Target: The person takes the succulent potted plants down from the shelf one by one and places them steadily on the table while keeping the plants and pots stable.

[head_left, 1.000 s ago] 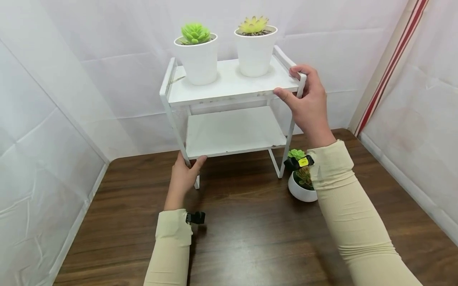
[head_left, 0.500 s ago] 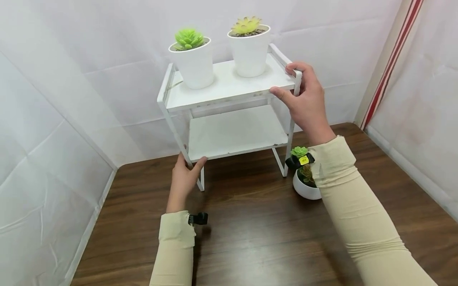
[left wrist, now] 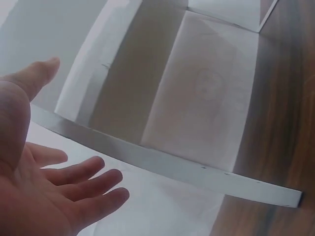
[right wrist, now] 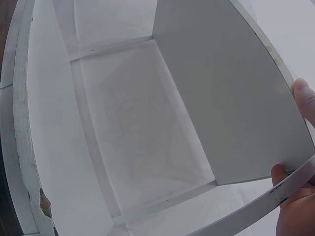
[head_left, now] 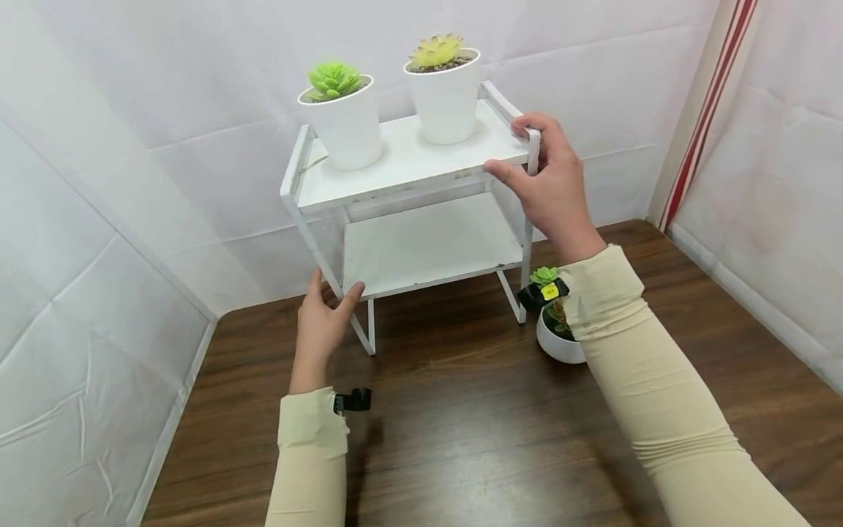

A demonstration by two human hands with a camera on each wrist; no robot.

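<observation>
A white two-tier shelf rack [head_left: 408,167] stands on the wooden table. My right hand [head_left: 553,194] grips its front right top corner, thumb under the front edge and fingers over the side rail. My left hand [head_left: 320,322] is at the front left leg below the lower shelf [head_left: 431,245]; in the left wrist view its fingers [left wrist: 93,189] are spread, apart from the white leg bar [left wrist: 167,169]. On the top shelf sit a white pot [head_left: 345,132] with a green succulent and another white pot [head_left: 444,106] with a yellowish succulent.
A low white bowl [head_left: 560,347] of small succulents stands on the table [head_left: 454,432] by the rack's right leg, partly hidden by the right wrist's camera. White cloth walls [head_left: 217,197] enclose the back and sides. A red-striped strip [head_left: 705,124] runs down the back right corner.
My left hand has loosened from the rack's leg and shifted slightly left. The right hand keeps its hold on the top corner. The rack and pots appear a little further left in view.
</observation>
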